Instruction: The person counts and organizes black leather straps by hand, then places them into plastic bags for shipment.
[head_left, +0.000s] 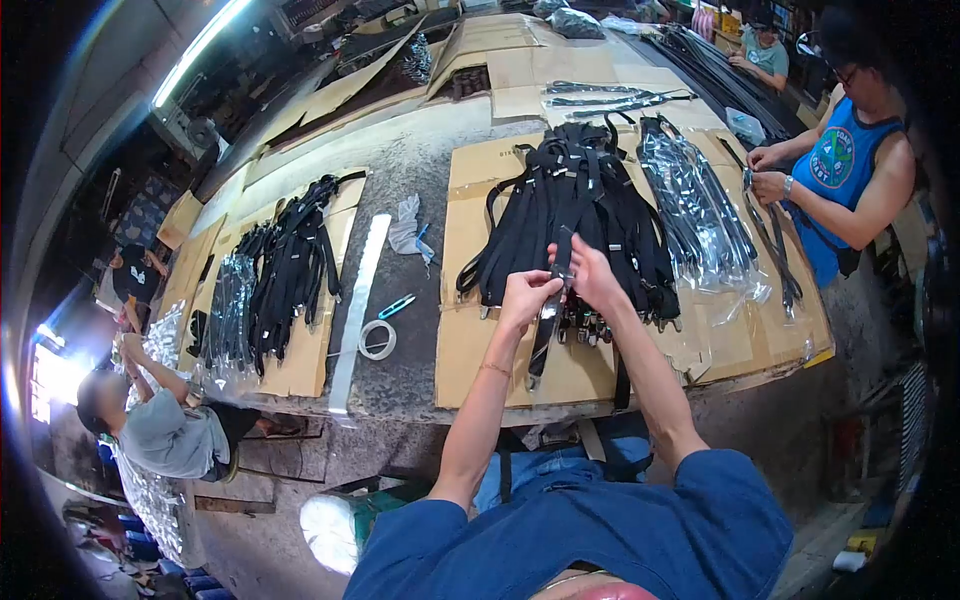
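My left hand (530, 298) pinches a black strap (546, 335) that hangs down over the cardboard's near side. Close beside it, my right hand (592, 272) closes on the upper part of the same strap, where a small dark metal piece shows between the fingers. Just beyond both hands lies a large pile of black straps (510, 235), with metal clips gathered at its near end. The pile rests on a cardboard sheet (475, 360). To its right are straps in clear plastic sleeves (695, 200).
Left of the cardboard lie a white strip (361, 300), a tape roll (377, 340), a light-blue cutter (397, 306) and crumpled plastic (408, 232). Another strap pile (295, 265) sits further left. Co-workers stand at the right (850, 160) and left (170, 435).
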